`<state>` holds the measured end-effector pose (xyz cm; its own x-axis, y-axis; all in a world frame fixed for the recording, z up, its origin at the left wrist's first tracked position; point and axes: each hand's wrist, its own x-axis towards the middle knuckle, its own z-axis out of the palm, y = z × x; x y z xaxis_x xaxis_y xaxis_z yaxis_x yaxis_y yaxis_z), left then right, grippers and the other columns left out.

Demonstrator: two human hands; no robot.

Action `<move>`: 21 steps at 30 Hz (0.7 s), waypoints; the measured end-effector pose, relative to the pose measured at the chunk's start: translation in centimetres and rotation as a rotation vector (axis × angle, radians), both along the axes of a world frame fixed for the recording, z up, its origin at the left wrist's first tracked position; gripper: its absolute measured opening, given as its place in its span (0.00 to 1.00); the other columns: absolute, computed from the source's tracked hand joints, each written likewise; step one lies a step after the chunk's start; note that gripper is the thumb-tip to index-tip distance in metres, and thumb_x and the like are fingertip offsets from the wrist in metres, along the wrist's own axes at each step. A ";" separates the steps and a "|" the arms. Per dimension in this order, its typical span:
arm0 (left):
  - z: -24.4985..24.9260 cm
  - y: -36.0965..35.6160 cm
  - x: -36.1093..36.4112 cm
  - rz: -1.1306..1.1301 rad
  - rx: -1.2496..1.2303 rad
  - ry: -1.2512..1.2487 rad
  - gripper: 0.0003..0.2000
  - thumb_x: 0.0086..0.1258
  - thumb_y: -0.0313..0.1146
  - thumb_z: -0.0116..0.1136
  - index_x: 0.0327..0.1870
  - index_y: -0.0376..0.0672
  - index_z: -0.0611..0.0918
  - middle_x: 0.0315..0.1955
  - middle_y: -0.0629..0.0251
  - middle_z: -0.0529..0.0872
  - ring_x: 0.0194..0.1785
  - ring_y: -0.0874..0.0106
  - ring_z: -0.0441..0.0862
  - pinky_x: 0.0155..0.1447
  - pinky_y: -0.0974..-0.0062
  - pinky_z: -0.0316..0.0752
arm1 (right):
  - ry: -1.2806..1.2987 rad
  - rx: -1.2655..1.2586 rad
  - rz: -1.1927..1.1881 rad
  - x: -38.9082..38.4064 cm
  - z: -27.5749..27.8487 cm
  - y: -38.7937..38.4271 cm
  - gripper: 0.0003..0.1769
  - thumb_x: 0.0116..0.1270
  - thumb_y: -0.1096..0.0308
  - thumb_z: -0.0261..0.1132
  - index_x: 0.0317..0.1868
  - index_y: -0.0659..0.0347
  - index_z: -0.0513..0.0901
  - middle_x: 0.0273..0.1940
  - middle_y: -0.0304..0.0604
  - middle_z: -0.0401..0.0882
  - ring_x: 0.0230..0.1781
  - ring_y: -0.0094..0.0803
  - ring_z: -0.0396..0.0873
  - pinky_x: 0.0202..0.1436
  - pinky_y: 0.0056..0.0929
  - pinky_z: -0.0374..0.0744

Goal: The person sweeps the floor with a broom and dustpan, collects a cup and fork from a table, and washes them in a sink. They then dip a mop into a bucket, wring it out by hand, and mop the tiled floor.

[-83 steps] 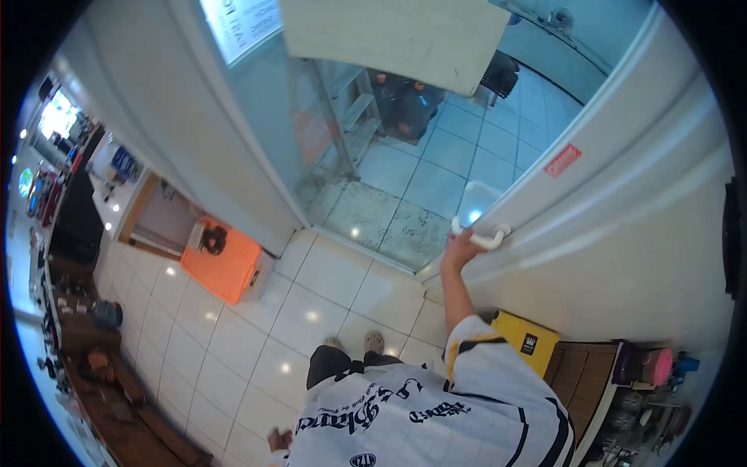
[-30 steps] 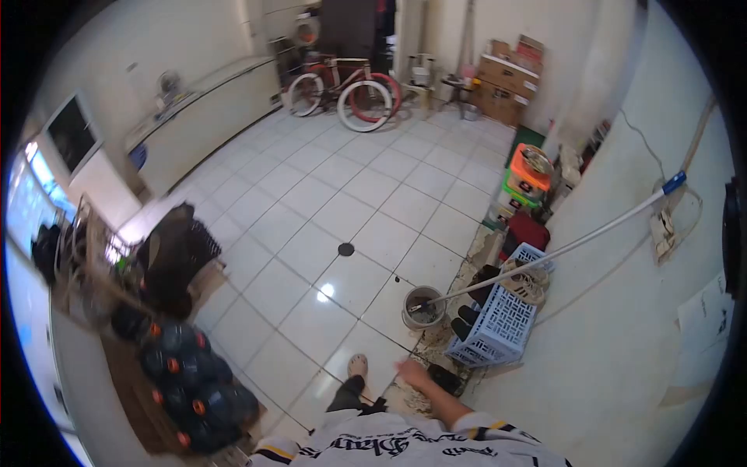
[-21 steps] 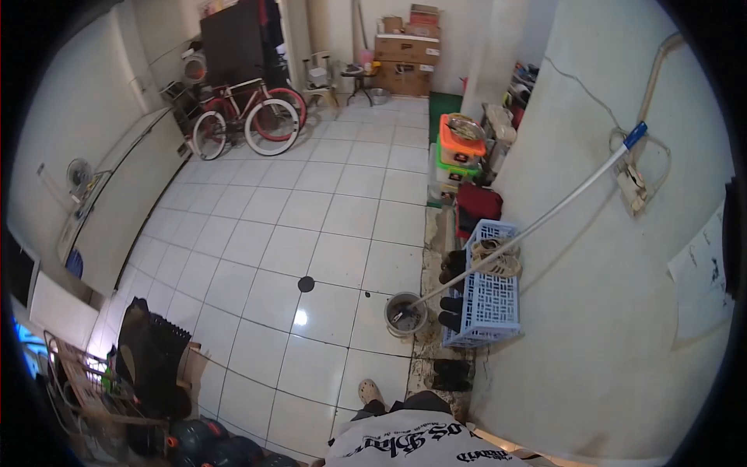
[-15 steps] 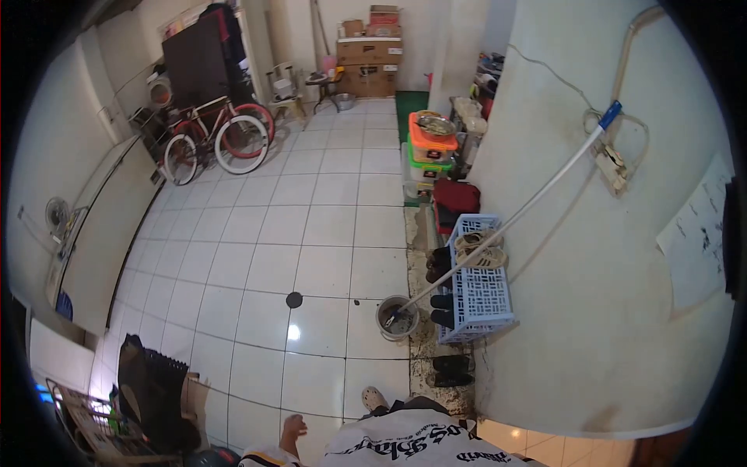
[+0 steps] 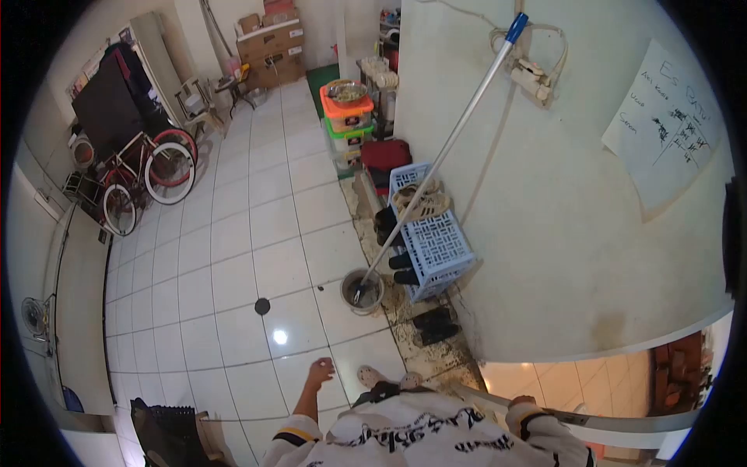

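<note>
My left hand (image 5: 320, 372) hangs over the white tiles, fingers apart and slightly curled, holding nothing. At the lower right my right hand (image 5: 521, 402) rests at the edge of a pale ledge or gate rail (image 5: 607, 421), its fingers folded; what they hold, if anything, is hard to make out. Ahead of my feet a grey bucket (image 5: 362, 291) stands on the floor. A long silver pole with a blue grip (image 5: 459, 128) leans from the bucket up against the wall. Beside it is a light-blue plastic rack (image 5: 437, 244) with sandals (image 5: 422, 201) on top.
Black slippers (image 5: 436, 325) lie by the wall's foot. Stacked bins (image 5: 346, 124) and a dark red bag (image 5: 385, 156) stand farther along. Bicycles (image 5: 148, 171) are at the back left, cardboard boxes (image 5: 271, 48) at the far end. A black chair (image 5: 167, 436) is at the lower left.
The view has turned right, and the bucket, rack and bicycles sit farther left. My left hand shows more fully. My right hand has come into view at the ledge.
</note>
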<state>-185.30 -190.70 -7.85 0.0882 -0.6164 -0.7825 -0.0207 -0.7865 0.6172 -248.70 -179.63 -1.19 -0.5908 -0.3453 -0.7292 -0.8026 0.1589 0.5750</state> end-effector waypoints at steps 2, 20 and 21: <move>1.1 -0.3 -3.1 -0.154 -0.003 0.027 0.20 0.67 0.45 0.54 0.57 0.45 0.73 0.43 0.63 0.80 0.43 0.69 0.80 0.45 0.67 0.76 | -0.081 -0.046 0.173 0.6 1.9 -0.2 0.16 0.60 0.58 0.56 0.43 0.51 0.84 0.44 0.38 0.83 0.43 0.33 0.81 0.41 0.40 0.76; 16.3 -48.3 -21.9 -0.613 -1.208 -0.117 0.33 0.63 0.43 0.60 0.64 0.35 0.62 0.53 0.51 0.74 0.53 0.66 0.76 0.53 0.71 0.71 | 0.063 -1.158 -0.506 9.9 8.7 -3.9 0.20 0.60 0.57 0.61 0.49 0.59 0.78 0.45 0.48 0.76 0.51 0.47 0.72 0.56 0.44 0.70; 17.4 -50.2 -23.3 -0.613 -1.339 -0.206 0.34 0.63 0.45 0.60 0.64 0.35 0.61 0.54 0.50 0.73 0.54 0.64 0.76 0.54 0.69 0.71 | 0.035 -1.156 -0.643 10.5 8.7 -3.5 0.21 0.60 0.56 0.62 0.49 0.59 0.77 0.46 0.49 0.76 0.50 0.47 0.73 0.54 0.44 0.72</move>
<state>-208.61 -240.88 9.52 -0.4092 -0.8317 0.3754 -0.3052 0.5124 0.8027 -238.20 -183.10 7.54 -0.8941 -0.4068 -0.1873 -0.3880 0.9125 -0.1297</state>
